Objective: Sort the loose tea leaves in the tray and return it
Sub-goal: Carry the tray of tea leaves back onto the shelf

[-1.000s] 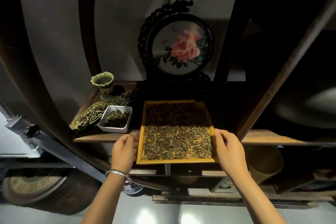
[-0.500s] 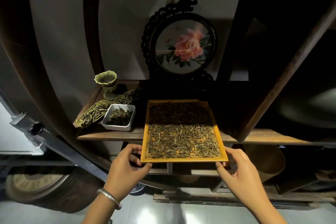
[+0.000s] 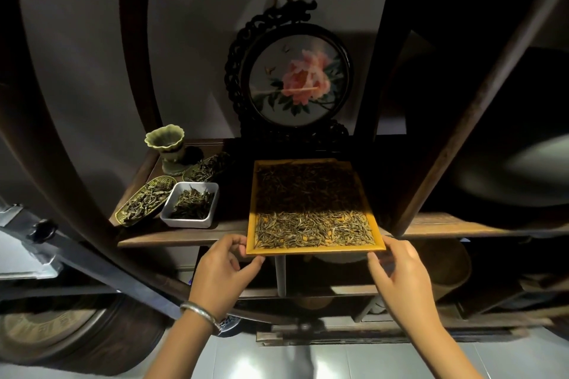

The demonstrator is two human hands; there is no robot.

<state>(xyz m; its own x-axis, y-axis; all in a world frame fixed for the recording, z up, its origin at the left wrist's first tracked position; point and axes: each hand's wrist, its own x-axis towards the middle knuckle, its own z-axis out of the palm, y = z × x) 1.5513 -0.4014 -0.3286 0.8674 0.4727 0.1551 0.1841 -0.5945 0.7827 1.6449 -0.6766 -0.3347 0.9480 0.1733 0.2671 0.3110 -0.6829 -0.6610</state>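
One yellow tray (image 3: 314, 251) full of loose tea leaves (image 3: 314, 229) lies on the wooden shelf (image 3: 184, 235), with its near edge sticking out a little over the front edge of the shelf. The far half of the tray is in shadow, the near half is in light. Two hands are at its two near corners. The left hand (image 3: 223, 271) pinches the near left corner, thumb under the edge and fingers on the side. The right hand (image 3: 400, 274) touches the near right corner with the fingers bent and a little apart; I cannot tell if it really grips. The left wrist has one silver bracelet (image 3: 199, 311). On the left part of the shelf stand three dishes with leaves: one white square bowl (image 3: 191, 204) and two oval green dishes (image 3: 144, 200), and also one green cup (image 3: 167, 144). Behind the tray stands one round flower picture (image 3: 297, 80) in a dark frame.
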